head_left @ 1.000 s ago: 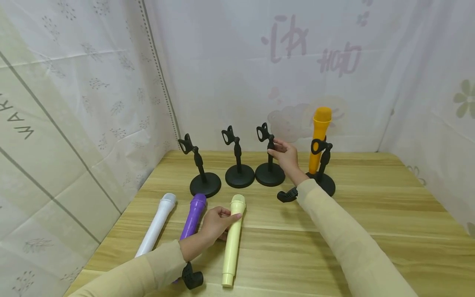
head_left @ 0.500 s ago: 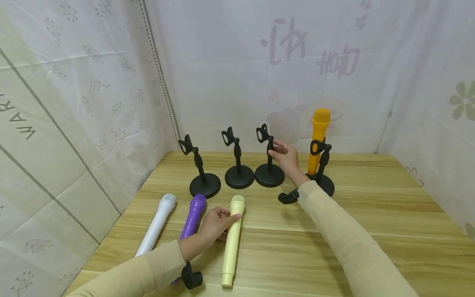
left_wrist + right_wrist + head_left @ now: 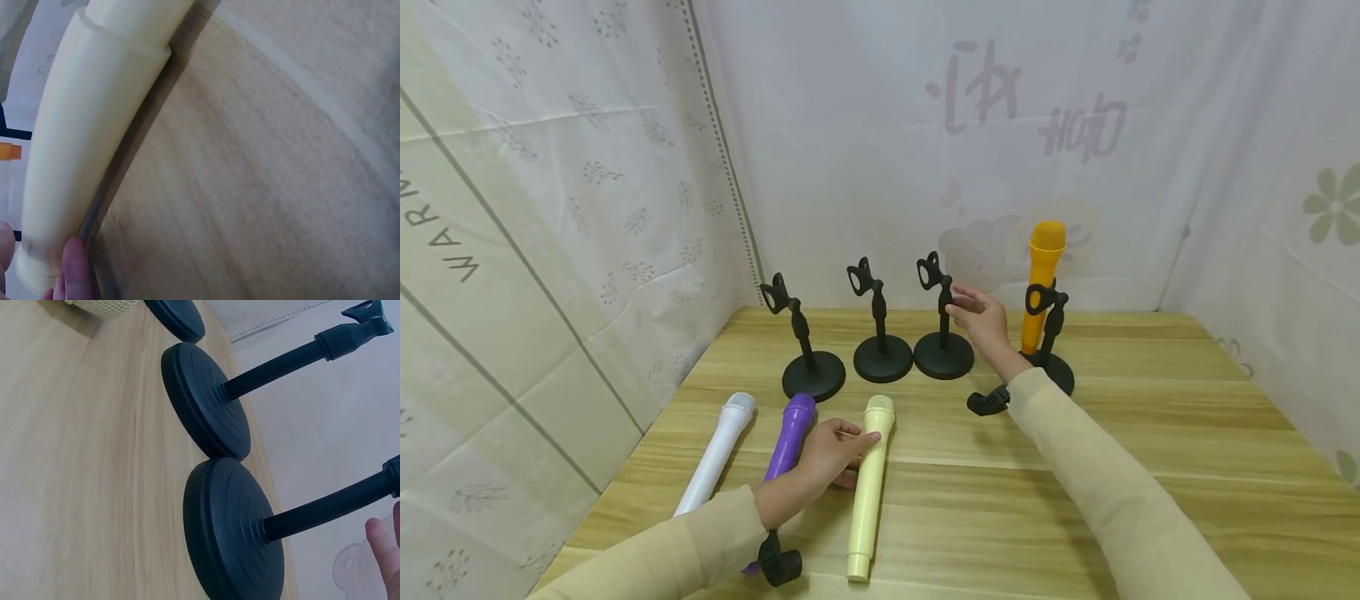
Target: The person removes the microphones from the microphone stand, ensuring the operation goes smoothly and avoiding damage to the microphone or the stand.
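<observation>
Head: yellow microphone [image 3: 869, 500] lies on the desk [image 3: 970, 517], nearer the left edge than the right; left hand [image 3: 826, 460] lightly holds it, thumb across the top; right hand [image 3: 987, 323] part-open toward the back edge, beside the upright of a black stand [image 3: 944, 354], contact hard to tell. Left wrist: microphone looks light, stiff, slick plastic, may roll, best taken just below its head. Right wrist: fingertips by the stand, nothing visibly gripped

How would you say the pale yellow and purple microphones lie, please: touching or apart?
Apart: in the head view, bare wooden tabletop shows between the pale yellow microphone and the purple microphone.
</observation>
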`<state>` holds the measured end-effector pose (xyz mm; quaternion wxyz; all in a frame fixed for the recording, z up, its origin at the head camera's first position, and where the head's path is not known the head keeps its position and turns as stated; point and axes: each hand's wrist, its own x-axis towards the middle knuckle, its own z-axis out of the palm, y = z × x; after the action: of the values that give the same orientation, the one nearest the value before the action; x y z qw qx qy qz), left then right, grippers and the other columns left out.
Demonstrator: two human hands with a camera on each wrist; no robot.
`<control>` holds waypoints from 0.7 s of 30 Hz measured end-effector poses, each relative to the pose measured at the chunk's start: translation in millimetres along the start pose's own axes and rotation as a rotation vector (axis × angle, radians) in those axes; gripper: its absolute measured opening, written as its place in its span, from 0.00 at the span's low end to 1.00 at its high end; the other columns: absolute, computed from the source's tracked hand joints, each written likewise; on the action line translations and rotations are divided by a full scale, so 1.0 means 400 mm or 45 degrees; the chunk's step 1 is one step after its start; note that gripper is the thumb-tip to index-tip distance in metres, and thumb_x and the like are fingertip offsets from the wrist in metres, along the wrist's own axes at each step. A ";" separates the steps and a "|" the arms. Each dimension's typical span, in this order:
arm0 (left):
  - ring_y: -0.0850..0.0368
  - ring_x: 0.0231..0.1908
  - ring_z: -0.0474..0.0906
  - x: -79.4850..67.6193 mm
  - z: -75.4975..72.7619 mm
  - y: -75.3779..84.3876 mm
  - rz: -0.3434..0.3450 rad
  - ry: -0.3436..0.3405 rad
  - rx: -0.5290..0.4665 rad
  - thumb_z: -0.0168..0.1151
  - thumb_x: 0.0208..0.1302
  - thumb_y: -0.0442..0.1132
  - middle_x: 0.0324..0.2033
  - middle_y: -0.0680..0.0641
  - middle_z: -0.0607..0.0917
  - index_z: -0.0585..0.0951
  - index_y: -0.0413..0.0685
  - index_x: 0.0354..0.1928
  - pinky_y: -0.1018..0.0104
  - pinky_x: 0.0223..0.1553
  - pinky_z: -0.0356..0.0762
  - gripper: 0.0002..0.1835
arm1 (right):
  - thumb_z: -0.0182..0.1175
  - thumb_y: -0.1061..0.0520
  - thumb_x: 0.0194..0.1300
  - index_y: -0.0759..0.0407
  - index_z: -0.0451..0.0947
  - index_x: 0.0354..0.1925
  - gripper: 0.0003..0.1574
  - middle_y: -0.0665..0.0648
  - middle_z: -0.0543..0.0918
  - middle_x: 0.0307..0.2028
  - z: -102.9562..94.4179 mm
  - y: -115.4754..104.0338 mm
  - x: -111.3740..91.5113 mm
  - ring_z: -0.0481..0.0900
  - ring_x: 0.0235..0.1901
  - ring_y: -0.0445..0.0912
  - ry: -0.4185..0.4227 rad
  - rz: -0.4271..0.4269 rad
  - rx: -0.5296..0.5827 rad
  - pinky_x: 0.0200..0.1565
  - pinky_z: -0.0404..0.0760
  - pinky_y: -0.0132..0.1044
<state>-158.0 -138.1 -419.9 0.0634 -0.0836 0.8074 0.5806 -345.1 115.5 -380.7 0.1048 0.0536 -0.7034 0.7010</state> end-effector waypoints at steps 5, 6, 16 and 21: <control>0.54 0.27 0.82 0.007 -0.014 0.009 0.025 0.036 0.002 0.72 0.57 0.48 0.32 0.44 0.81 0.77 0.36 0.46 0.58 0.23 0.83 0.25 | 0.67 0.63 0.62 0.61 0.75 0.61 0.29 0.67 0.79 0.52 -0.016 0.007 -0.009 0.80 0.46 0.48 -0.020 -0.020 -0.004 0.46 0.81 0.37; 0.52 0.28 0.82 0.008 -0.017 0.012 0.038 0.039 0.000 0.72 0.57 0.48 0.32 0.44 0.81 0.77 0.36 0.46 0.58 0.23 0.83 0.25 | 0.67 0.63 0.62 0.62 0.75 0.61 0.29 0.67 0.79 0.53 -0.019 0.007 -0.012 0.80 0.47 0.48 -0.021 -0.023 -0.004 0.46 0.82 0.37; 0.43 0.34 0.84 0.022 -0.025 0.054 0.121 0.063 -0.059 0.71 0.59 0.48 0.33 0.43 0.82 0.77 0.36 0.46 0.51 0.27 0.83 0.23 | 0.65 0.62 0.64 0.63 0.74 0.62 0.28 0.66 0.80 0.52 -0.050 0.006 -0.042 0.81 0.44 0.45 -0.025 -0.051 -0.045 0.46 0.81 0.35; 0.47 0.32 0.84 0.036 -0.018 0.080 0.136 0.061 -0.072 0.71 0.58 0.48 0.32 0.44 0.82 0.78 0.37 0.45 0.51 0.30 0.84 0.22 | 0.65 0.62 0.65 0.61 0.75 0.61 0.26 0.67 0.79 0.53 -0.066 0.012 -0.056 0.82 0.44 0.44 -0.045 -0.045 -0.054 0.46 0.81 0.35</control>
<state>-178.9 -135.8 -390.9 0.0105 -0.0561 0.7952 0.6036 -322.7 140.2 -390.6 0.1058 0.0763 -0.7187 0.6829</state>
